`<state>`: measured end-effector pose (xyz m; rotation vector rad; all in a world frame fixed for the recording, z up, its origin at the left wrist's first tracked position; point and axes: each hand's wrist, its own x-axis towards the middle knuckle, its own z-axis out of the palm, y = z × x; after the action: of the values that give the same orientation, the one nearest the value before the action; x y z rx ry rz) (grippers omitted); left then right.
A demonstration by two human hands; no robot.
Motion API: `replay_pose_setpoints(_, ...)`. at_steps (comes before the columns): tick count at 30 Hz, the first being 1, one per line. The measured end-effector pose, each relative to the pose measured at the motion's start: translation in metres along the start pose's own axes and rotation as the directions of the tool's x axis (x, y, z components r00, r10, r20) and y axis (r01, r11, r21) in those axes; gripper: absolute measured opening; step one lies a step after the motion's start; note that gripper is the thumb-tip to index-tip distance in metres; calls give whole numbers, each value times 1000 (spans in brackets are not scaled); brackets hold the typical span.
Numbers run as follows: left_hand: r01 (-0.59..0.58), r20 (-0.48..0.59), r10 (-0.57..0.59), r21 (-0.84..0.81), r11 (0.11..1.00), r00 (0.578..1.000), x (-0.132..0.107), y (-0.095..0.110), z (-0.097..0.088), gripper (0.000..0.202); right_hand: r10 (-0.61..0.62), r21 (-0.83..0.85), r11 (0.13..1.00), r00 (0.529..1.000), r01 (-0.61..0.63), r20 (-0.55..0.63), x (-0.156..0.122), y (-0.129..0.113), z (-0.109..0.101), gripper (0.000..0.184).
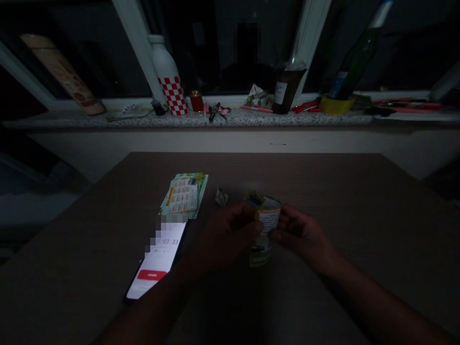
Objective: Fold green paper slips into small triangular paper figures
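Observation:
A printed paper card [269, 220], green and white with small text, is bent into a curve between my two hands above the table. My left hand [230, 235] pinches its left side, thumb on the near face. On its right edge, my right hand [305, 235] grips with thumb and fingers. The card's lower end hangs down toward the tabletop. Just beyond my left hand lies a small folded paper piece [221, 196]. A stack of similar printed cards [183, 196] rests to the left.
A lit phone [158, 263] showing a timer lies beside my left forearm on the wooden table [323, 177]. Along the granite windowsill [136, 117] stand a checkered white bottle [170, 79], a tan flask [63, 74], a dark cup [286, 91] and a green bottle [359, 57] by yellow tape [336, 105].

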<state>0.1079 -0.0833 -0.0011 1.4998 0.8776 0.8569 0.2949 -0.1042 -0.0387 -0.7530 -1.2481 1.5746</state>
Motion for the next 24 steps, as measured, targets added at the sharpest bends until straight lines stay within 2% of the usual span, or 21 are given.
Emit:
replay_pose_setpoints(2, 48, -40, -49, -6, 999, 998, 2, -8, 7, 12, 30, -10, 999, 999, -31, -16, -9, 3, -7, 34)
replay_pose_setpoints(4, 65, -135, -65, 1, 998, 989, 2, -15, 11, 12, 31, -3, 1000, 998, -31, -59, -13, 7, -13, 30)
replay_pose_setpoints(7, 56, -319, -48, 17, 998, 946, 2, -29, 13, 15, 56, 1, 998, 994, -56, -96, -14, 15, -20, 27)
replay_pose_setpoints(9, 84, -369, -92, -38, 996, 925, 2, -39, 15, 17, 85, 1, 996, 991, -85, -105, -14, 19, -23, 26)
replay_pose_setpoints(12, 178, -299, -232, -196, 964, 926, 2, -50, 19, 23, 116, 3, 993, 987, -116, -114, -14, 25, -24, 26)
replay_pose_setpoints(14, 209, -259, -276, -258, 943, 925, 2, -54, 23, 25, 125, 3, 992, 985, -126, -121, -14, 29, -23, 27)
replay_pose_setpoints(18, 202, -260, -270, -261, 944, 927, 1, -60, 27, 24, 124, -24, 991, 980, -129, -153, -14, 33, -22, 27)
replay_pose_setpoints(24, 207, -300, -244, -149, 967, 922, 1, -63, 26, 14, 128, -50, 989, 979, -137, -159, -14, 32, -20, 25)
